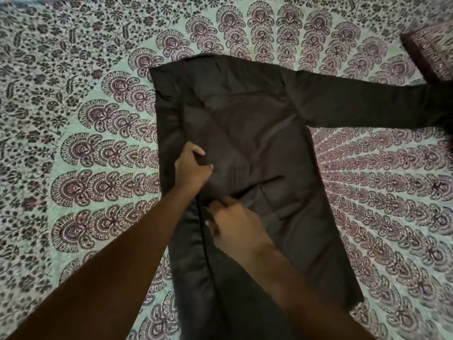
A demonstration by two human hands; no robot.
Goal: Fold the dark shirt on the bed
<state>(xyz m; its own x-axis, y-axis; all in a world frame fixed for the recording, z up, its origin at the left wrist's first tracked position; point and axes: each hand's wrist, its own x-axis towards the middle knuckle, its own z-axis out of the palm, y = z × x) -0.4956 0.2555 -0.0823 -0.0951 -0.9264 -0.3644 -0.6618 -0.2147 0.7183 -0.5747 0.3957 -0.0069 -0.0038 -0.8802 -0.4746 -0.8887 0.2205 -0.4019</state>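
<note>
A dark shirt (247,123) lies flat on the patterned bedspread (81,148), collar end away from me. Its left side is folded in over the body, with the left sleeve laid down along it. The right sleeve (362,104) stretches out flat toward the right edge of the view. My left hand (192,168) grips a bunch of the folded-over cloth near the shirt's middle. My right hand (235,227) rests lower on the shirt, fingers curled and pinching cloth beside the sleeve cuff (274,204).
A folded patterned cloth or cushion (429,52) sits at the far right near the sleeve's end. The bedspread extends on all sides of the shirt.
</note>
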